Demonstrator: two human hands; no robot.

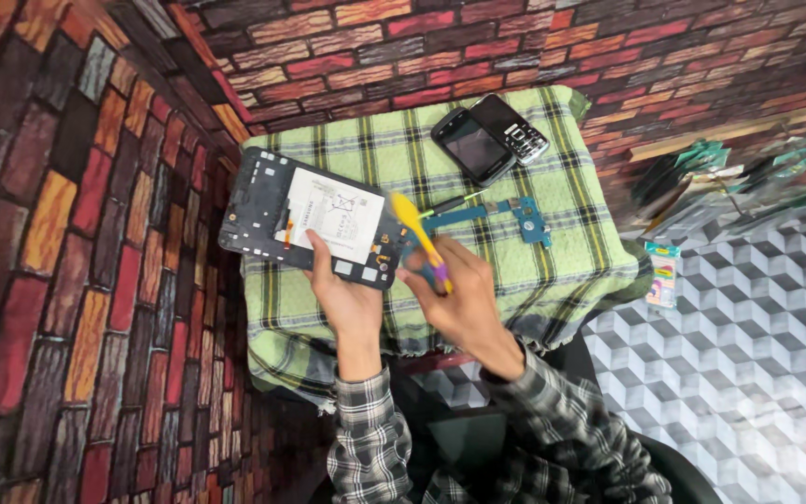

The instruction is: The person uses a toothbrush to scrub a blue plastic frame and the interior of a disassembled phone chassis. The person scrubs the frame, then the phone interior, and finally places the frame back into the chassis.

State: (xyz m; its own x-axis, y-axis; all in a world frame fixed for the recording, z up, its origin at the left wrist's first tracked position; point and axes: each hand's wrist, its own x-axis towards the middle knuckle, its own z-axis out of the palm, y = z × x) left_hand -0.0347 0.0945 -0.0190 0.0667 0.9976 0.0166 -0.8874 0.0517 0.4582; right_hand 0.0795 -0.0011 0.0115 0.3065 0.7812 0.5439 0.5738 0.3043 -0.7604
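Note:
My left hand (347, 301) grips the near edge of an opened tablet (277, 210), its black frame and white battery facing up, tilted over a green checked cloth (534, 271). My right hand (454, 299) holds a yellow pry tool with a purple grip (419, 238), its flat tip resting at the tablet's right edge. Both sleeves are grey plaid.
Two phones (489, 138) lie side by side at the cloth's far edge. A teal circuit part (532, 221) and a thin screwdriver (456, 201) lie on the cloth right of the tablet. Packets of parts (729, 182) and a small coloured packet (662, 273) lie at right.

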